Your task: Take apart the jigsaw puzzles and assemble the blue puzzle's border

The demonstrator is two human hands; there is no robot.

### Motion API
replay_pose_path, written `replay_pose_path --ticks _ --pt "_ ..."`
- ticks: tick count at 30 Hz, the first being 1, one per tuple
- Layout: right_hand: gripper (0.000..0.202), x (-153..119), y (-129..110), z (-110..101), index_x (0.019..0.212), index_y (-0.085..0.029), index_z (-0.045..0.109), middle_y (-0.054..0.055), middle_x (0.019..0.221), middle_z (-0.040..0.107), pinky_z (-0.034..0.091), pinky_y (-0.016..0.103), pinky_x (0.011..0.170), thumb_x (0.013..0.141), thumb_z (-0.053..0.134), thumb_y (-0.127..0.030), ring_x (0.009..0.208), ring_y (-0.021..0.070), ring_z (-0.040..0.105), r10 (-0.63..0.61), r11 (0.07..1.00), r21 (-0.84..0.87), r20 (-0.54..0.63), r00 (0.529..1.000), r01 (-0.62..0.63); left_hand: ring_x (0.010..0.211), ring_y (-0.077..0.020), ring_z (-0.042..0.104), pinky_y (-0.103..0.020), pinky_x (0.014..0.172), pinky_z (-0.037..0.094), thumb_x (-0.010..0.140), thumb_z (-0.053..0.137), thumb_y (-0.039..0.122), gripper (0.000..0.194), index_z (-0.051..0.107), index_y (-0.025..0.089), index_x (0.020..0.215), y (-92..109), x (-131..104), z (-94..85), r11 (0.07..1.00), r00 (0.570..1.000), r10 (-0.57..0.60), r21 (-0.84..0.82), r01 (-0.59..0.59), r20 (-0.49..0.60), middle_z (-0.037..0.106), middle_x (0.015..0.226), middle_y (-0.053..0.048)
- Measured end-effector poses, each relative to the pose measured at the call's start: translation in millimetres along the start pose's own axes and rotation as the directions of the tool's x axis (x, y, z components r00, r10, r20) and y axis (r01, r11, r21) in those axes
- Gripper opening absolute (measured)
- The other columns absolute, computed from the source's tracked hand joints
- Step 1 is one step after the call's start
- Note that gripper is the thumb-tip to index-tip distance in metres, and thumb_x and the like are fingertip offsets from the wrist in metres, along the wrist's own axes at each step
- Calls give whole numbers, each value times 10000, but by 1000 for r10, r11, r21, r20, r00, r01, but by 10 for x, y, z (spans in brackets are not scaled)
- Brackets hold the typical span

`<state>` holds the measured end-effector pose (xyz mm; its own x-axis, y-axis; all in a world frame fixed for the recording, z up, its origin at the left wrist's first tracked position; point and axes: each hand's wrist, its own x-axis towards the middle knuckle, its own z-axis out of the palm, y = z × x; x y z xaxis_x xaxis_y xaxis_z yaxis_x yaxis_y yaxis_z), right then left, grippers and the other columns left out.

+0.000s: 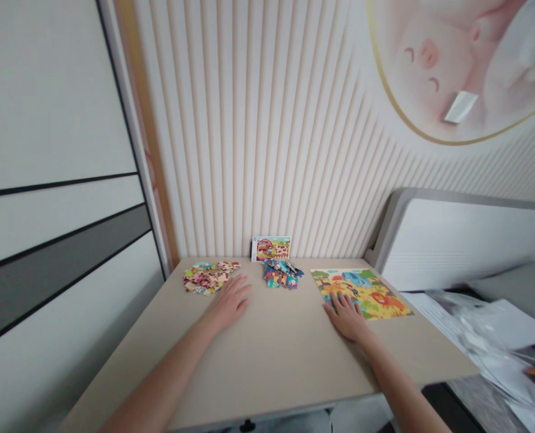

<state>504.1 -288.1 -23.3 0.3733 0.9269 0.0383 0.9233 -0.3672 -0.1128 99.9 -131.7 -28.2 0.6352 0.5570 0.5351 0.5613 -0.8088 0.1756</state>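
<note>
My left hand [228, 302] lies flat on the beige table with its fingers apart, beside a heap of colourful jigsaw pieces [207, 278]. Its fingertips come close to the heap; whether they touch it I cannot tell. My right hand [346, 316] rests with spread fingers on the lower left part of an animal jigsaw picture [370, 294], which shows a lion and an elephant on yellow. Between the hands, farther back, is a second pile of jigsaw pieces [280, 273], mostly blue. Behind that pile, a farm picture card [272, 248] leans upright against the wall.
The table [267, 355] meets a ribbed cream wall [249, 132] at the back. A white and grey cabinet [60, 252] stands to the left. On the right are a pale headboard [470, 240] and clear plastic wrapping [470, 328] among papers.
</note>
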Motion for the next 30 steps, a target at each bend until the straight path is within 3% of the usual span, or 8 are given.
replay_pose_path --ticks 5,9,15,21,26,28,30 --pt "764 -718 -256 96 1577 -188 321 137 1639 263 110 620 1200 973 262 -653 1523 358 186 -43 999 8 -94 995 44 1450 -279 368 -548 1219 284 982 503 321 406 576 243 1373 166 26 -2 996 996 82 -37 -80 35 477 1518 -92" --pt "750 -1238 -602 159 1547 -233 401 123 1605 340 94 651 1201 954 303 -681 1519 376 185 -94 994 45 -168 981 103 1430 -267 403 -532 1201 333 983 512 341 401 580 254 1368 208 50 17 987 989 132 -104 -126 58 528 1472 -88" --pt "844 -1754 -1229 241 1563 -245 369 117 1617 287 0 755 1166 886 412 -748 1509 457 98 -215 948 206 -145 966 242 1390 -259 451 -504 1187 358 1006 477 370 415 560 250 1394 313 76 -61 977 979 170 -151 -152 115 565 1435 -91" --pt "880 -1906 -1810 241 1608 -270 207 73 1649 195 -57 790 1148 890 452 -714 1513 431 -65 -383 860 340 -64 922 381 1281 -252 544 -461 1133 410 1005 470 415 385 616 250 1321 415 98 -198 966 973 183 -208 -152 140 653 1302 -92" --pt "816 -1896 -2260 149 1610 -288 191 86 1659 180 -90 755 1155 933 398 -692 1528 405 -40 -497 779 414 -48 866 470 1191 -245 589 -426 1063 456 983 514 437 371 643 244 1271 307 45 -203 981 981 121 -167 -95 154 672 1241 -93" --pt "752 -1817 -2302 8 1600 -287 240 101 1660 187 -37 747 1160 961 381 -657 1532 409 20 -595 708 465 -10 803 531 1187 -244 591 -423 1062 455 968 539 435 369 650 249 1267 247 20 -185 986 985 86 -153 -62 152 667 1249 -92" --pt "678 -1629 -2214 -200 1564 -263 348 119 1648 246 95 697 1181 987 372 -618 1519 410 148 -713 611 520 36 700 596 1191 -248 588 -425 1070 451 958 555 431 369 659 246 1259 200 7 -164 989 988 51 -144 -29 149 661 1261 -95"
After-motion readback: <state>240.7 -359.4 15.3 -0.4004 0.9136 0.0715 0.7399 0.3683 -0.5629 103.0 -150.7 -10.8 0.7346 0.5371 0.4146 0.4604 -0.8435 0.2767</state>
